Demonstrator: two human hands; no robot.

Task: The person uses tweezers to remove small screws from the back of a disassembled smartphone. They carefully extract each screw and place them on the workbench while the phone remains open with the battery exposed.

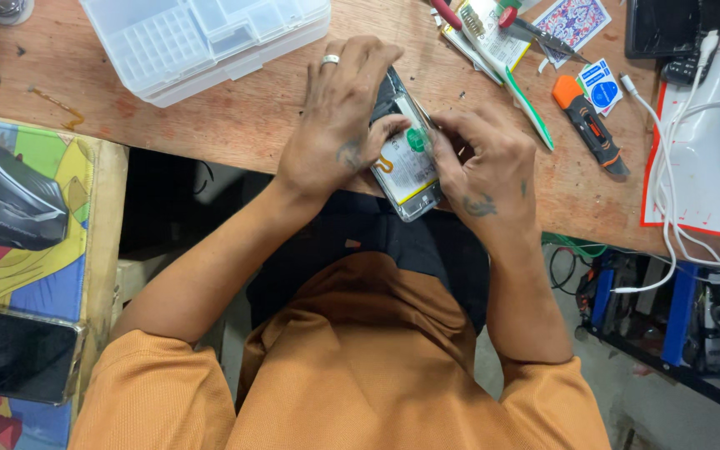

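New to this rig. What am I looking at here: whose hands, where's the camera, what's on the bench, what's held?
There is no machine here: a person works with two bare hands, filmed by one camera worn on their head and looking down.

The left hand, with a ring, and the right hand both grip an opened phone with its insides showing, at the edge of a wooden bench.

Also on the bench: a clear plastic parts box, an orange utility knife, a green and white stick tool, a white cable and a white mat. Another phone lies face up at the left.

Clear plastic organizer box (202, 37), utility knife (589, 125) (orange-black), white cable (668, 192).
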